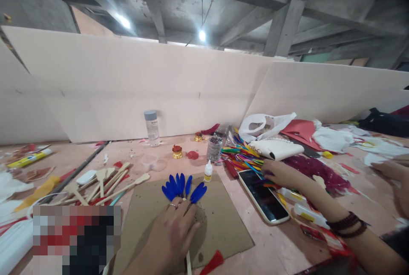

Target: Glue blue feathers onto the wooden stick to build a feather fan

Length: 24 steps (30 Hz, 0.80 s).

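Observation:
My left hand point(175, 228) lies over a sheet of brown cardboard point(228, 228), its fingers closed on a wooden stick point(188, 263) with blue feathers point(180, 184) fanned out at the top. The palm hides the middle of the stick. At the right, my right hand point(276, 173) reaches into a pile of coloured feathers point(244, 160). Its fingers are curled down on them, and the fingertips are partly hidden. A small white glue bottle point(208, 171) stands upright at the cardboard's far edge. Just below the right hand is a phone point(263, 198).
Wooden spoon-shaped sticks point(104, 183) are heaped on the left. A clear bottle with a grey cap point(152, 128), a small gold pot point(177, 152) and a glass jar point(214, 149) stand behind. White boards point(143, 83) wall the back. Another person's hand point(391, 177) shows far right.

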{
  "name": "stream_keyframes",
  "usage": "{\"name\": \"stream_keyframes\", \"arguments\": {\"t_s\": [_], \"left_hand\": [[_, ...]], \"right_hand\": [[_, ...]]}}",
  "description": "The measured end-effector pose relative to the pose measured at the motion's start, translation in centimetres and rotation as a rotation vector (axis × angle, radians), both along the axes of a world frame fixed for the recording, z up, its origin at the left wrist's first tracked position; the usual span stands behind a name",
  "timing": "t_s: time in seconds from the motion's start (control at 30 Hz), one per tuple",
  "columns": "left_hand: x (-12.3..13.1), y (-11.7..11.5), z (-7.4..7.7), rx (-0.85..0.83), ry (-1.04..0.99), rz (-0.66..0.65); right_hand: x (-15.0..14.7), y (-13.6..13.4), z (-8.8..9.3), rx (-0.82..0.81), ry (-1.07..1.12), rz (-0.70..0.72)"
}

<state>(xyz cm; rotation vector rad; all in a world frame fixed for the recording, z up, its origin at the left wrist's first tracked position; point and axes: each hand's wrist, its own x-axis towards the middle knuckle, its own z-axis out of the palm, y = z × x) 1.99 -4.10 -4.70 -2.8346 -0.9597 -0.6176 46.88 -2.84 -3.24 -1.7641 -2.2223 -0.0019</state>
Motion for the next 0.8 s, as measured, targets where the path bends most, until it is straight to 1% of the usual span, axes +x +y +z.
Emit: {"name": "stream_keyframes", "arguments": {"t_s": [0.1, 0.27, 0.43, 0.53, 0.63, 0.8], "left_hand": [[0.0, 0.0, -0.2, -0.003, 0.004, 0.010], [0.0, 0.1, -0.2, -0.026, 0.023, 0.028], [0.1, 0.0, 0.0, -0.052, 0.027, 0.038], [0.1, -0.2, 0.2, -0.055, 0.012, 0.044], [0.1, -0.3, 0.4, -0.056, 0.004, 0.045], [0.2, -0.3, 0.7, -0.073, 0.004, 0.043]], "right_hand": [[-0.6, 0.3, 1.2, 0.083, 0.148, 0.028], [-1.4, 1.2, 3.0, 0.243, 0.391, -0.037], [-1.9, 2.7, 3.5, 0.308, 0.540, -0.089], [-2.1, 3.5, 3.4, 0.324, 0.572, -0.097], [-2.3, 3.9, 3.5, 0.333, 0.547, -0.114], [-2.6, 3.3, 4.0, 0.422, 0.427, -0.194]]}}
